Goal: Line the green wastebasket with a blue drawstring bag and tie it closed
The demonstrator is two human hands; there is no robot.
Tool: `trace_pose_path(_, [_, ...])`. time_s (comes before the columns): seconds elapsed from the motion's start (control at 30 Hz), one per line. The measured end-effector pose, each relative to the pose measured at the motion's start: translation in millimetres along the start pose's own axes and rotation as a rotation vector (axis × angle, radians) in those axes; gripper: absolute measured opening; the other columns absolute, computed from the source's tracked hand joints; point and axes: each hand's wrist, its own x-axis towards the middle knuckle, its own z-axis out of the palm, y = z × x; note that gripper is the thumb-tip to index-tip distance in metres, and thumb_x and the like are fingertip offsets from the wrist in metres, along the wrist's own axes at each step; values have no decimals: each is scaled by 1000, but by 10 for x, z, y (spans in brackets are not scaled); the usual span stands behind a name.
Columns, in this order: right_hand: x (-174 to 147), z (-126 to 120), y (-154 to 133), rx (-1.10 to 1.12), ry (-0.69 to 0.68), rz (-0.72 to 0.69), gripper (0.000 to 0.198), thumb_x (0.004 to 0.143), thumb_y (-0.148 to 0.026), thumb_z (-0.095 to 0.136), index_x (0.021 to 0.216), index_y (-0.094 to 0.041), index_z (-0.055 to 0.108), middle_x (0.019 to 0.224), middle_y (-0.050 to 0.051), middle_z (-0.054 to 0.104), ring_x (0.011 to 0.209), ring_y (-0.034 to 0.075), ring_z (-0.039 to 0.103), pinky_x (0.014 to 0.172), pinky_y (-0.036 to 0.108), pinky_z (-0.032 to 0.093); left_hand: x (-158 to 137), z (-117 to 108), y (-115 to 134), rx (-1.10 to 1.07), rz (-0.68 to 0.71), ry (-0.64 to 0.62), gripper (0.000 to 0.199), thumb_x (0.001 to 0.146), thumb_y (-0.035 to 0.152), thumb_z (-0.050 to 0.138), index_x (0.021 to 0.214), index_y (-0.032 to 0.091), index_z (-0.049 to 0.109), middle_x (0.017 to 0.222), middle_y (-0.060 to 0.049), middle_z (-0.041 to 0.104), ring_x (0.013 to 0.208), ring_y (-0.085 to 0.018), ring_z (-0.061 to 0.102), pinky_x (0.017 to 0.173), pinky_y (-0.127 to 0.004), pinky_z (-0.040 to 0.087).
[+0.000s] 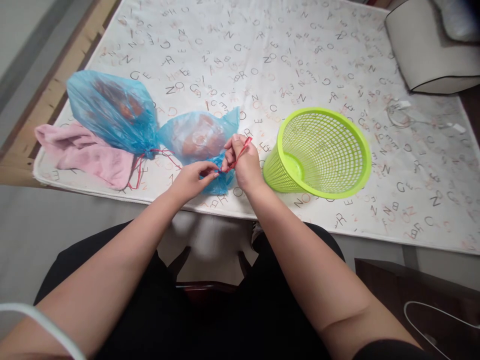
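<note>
A small blue plastic bag (200, 136) with brownish-orange contents lies near the table's front edge, its gathered neck between my hands. My right hand (242, 157) is closed on a red string (243, 150) at that neck. My left hand (195, 179) pinches at the neck from the other side; whether string or plastic is between its fingertips is hidden. Left of it rests a larger blue plastic bag (112, 110), its neck tied with red string whose loose ends trail on the cloth.
A pink cloth (88, 155) lies partly under the larger bag. To the right of my hands stands a green mesh basket (318, 150). A beige bag-like object (431, 55) sits at the far right, with a thin clear cord (405, 117) near it. Letter-printed cloth (232, 60) covers the table.
</note>
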Motion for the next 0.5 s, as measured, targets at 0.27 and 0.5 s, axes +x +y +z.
trace_pose_path(0.27, [-32,40,-36,2,-41,44,55,92,-81,50,88,-27,53,58,-7,45,49,13,57,50,26,47,-6,24,-11,-4,35,22,29,92,42,64,102,19,78,101,-7,78,87,-21,70,85,-34,56])
trace_pose_path(0.5, [78,-42,30,-49,153,34,50,98,-76,44,90,-27,51,61,-5,45,56,14,58,54,26,48,-6,-11,46,63,41,36,28,94,42,60,96,19,76,97,-6,76,87,-20,68,83,-33,55])
